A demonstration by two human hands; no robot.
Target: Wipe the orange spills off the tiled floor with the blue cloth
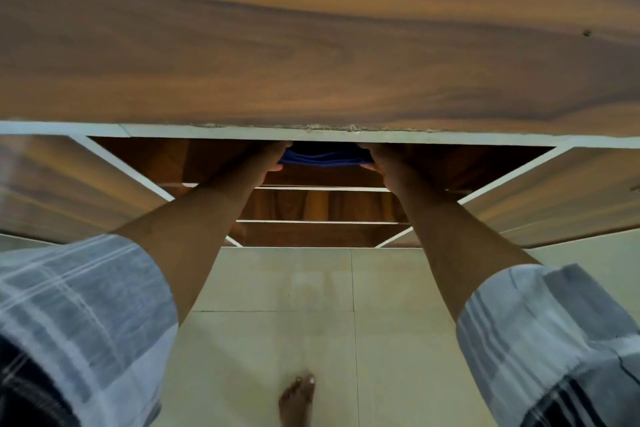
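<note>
Both hands reach into the top shelf of a wooden cupboard (pixel 311 45) and hold the cloth (pixel 323 159) between them. The left hand (pixel 266 163) grips the left end of the cloth and the right hand (pixel 382 166) grips the right end, so the blue fabric is stretched as a short band from one grip to the other, just under the pale front edge of the cupboard top. On each side a thumb seems to lie below the fabric, but the other fingers go up behind that edge, so I cannot tell exactly how they curl; I judge that both hands pinch the cloth and are not spread. Below the grips I see two more shelves (pixel 322 204), and further down the pale floor (pixel 277 288) with one bare foot (pixel 298 399). I think the task is at its very beginning: the cloth is only being taken from the cupboard or held there, and no wiping is visible. On the part of the floor that shows I find no orange spills, so I cannot say where they lie or how many there are; all wiping seems left to do. Most of the cloth is hidden in the dark of the shelf, and its size and folds are not clear. The checked sleeves (pixel 86 305) are blurred and cover the lower corners.
</note>
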